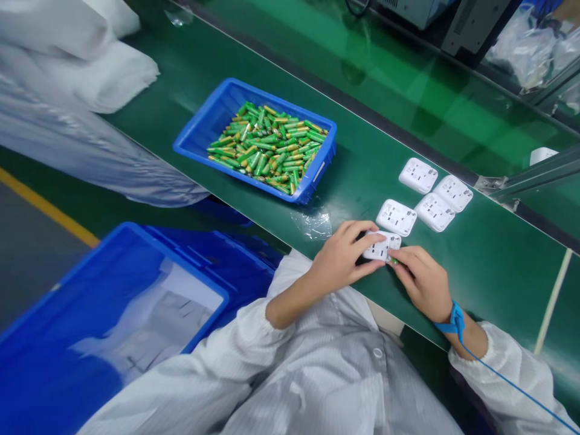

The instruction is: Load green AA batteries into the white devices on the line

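My left hand [347, 257] grips a small white plastic device [383, 246] by its side and edge, just above the green bench. At the device's right end, my right hand [419, 278] is closed with its fingertips on a small green battery [394, 261], mostly hidden by the fingers. A blue wrist strap [454, 320] with a cord circles my right wrist. Beyond my hands lie several similar white devices, the nearest white device [396, 217] close to the held one. A blue bin [254, 184] to the left holds a heap of green and gold batteries [272, 145].
A clear plastic bag [315, 223] lies between the bin and my left hand. A large blue crate [131, 232] with grey and white packing stands below at left. Someone's white sleeve [113, 72] rests on the bench at upper left. A metal frame [539, 175] borders the right.
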Available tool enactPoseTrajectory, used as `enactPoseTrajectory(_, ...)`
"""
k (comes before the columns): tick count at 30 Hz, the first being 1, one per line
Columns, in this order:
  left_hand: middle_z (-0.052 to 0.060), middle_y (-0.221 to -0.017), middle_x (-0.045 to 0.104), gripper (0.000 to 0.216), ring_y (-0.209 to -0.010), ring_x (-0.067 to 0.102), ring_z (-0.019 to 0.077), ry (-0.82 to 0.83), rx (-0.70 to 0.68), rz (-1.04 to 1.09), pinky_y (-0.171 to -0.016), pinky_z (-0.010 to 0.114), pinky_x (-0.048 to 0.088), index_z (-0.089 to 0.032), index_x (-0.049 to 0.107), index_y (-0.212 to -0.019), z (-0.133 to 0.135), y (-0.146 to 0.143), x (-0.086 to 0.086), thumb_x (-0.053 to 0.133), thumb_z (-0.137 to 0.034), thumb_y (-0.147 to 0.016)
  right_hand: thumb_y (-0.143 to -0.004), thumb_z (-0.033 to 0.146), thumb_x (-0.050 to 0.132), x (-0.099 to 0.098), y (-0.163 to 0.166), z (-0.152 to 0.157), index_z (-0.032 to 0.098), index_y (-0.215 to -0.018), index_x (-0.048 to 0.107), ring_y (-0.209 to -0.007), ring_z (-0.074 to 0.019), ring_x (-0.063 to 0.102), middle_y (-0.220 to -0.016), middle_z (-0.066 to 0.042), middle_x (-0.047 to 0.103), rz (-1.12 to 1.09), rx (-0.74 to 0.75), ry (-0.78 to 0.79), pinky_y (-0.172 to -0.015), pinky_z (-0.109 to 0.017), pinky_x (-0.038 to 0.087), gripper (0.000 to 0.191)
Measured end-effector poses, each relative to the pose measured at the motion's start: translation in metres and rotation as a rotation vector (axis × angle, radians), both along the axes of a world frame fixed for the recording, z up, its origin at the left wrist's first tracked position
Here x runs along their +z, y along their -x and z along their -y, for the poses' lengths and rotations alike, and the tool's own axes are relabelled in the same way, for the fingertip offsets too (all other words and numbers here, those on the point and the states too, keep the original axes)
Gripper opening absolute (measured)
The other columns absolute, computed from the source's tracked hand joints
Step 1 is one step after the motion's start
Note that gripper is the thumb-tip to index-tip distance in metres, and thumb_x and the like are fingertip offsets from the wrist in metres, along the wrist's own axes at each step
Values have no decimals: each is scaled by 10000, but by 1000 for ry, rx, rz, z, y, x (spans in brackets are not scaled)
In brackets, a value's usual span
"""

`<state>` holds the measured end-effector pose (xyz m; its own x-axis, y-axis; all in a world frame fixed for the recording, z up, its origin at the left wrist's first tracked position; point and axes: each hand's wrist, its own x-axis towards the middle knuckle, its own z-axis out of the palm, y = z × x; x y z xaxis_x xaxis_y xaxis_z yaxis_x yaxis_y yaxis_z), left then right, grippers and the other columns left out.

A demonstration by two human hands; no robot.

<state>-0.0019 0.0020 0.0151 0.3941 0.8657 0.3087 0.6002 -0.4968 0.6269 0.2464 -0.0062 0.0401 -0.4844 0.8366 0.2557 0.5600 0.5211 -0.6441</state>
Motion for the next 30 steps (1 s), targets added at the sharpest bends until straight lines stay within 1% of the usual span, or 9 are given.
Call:
enactPoseTrajectory(6, 134, -1429, 680, 350, -1317, 630, 319, 19, 1, 2, -1104, 488, 588, -234, 719, -1376, 0, 0, 1, 741, -423, -1081, -1148, 225, 602, -4, 3, 0, 281, -1497, 729, -1075, -232, 775, -1236, -105, 751, 7, -26, 23, -922, -336, 677, 376)
enactPoseTrajectory(9, 136, -1424, 681, 349, -1309, 630, 318, 24, -3, 7, -1094, 485, 593, -229, 720, -1374, -1, 0, 2, 733, -425, -1086, -1146, 230, 607, -4, 3, -1, 285, -1535, 715, -1006, -220, 759, -1291, -119, 718, -5, -32, 46, -910, -358, 683, 407)
enactPoseTrajectory(12, 132, -1416, 685, 349, -1305, 632, 318, 32, 3, 5, -1088, 483, 595, -236, 727, -1370, -1, 0, 2, 746, -428, -1079, -1144, 211, 597, -2, 1, -4, 283, -1531, 721, -953, -203, 742, -1358, -128, 697, -17, -21, 59, -896, -364, 686, 412)
enactPoseTrajectory(14, 132, -1416, 685, 355, -1305, 634, 319, 27, 4, 2, -1094, 487, 593, -238, 727, -1374, -1, 0, 2, 754, -428, -1074, -1141, 202, 599, 0, -1, -5, 294, -1534, 719, -1011, -217, 757, -1387, -126, 704, -23, -11, 66, -924, -368, 689, 421)
enactPoseTrajectory(17, 135, -1422, 685, 374, -1307, 634, 320, 17, -1, 2, -1098, 495, 591, -236, 717, -1389, -1, 0, 1, 758, -431, -1072, -1136, 198, 621, 3, -4, -3, 302, -1563, 690, -1199, -255, 769, -1407, -121, 733, -35, -12, 74, -1034, -392, 684, 445)
enactPoseTrajectory(19, 137, -1424, 686, 380, -1306, 634, 318, 11, -3, 10, -1094, 492, 593, -234, 711, -1392, -1, 0, 0, 760, -431, -1071, -1134, 194, 633, 4, -6, 1, 303, -1578, 673, -1274, -262, 764, -1425, -117, 749, -34, -17, 70, -1093, -403, 675, 459)
enactPoseTrajectory(25, 140, -1429, 690, 363, -1307, 637, 314, 13, -8, 20, -1087, 481, 594, -230, 706, -1379, -2, 1, 0, 761, -412, -1070, -1135, 169, 631, 0, -12, 15, 294, -1606, 651, -1333, -240, 763, -1488, -95, 760, 54, 22, -19, -1159, -367, 648, 489)
enactPoseTrajectory(27, 136, -1433, 692, 363, -1310, 636, 316, 17, -10, 22, -1093, 491, 590, -241, 707, -1389, -2, 1, 1, 756, -412, -1072, -1142, 162, 604, -2, -12, 18, 299, -1622, 641, -1328, -242, 766, -1508, -95, 749, 104, 24, -31, -1140, -363, 658, 500)
enactPoseTrajectory(30, 138, -1436, 696, 366, -1314, 633, 315, 7, -16, 24, -1108, 496, 583, -236, 707, -1398, -2, 2, 1, 753, -400, -1073, -1144, 152, 560, -4, -9, 20, 289, -1620, 645, -1292, -263, 773, -1519, -122, 728, 160, 10, -17, -1087, -391, 684, 503)
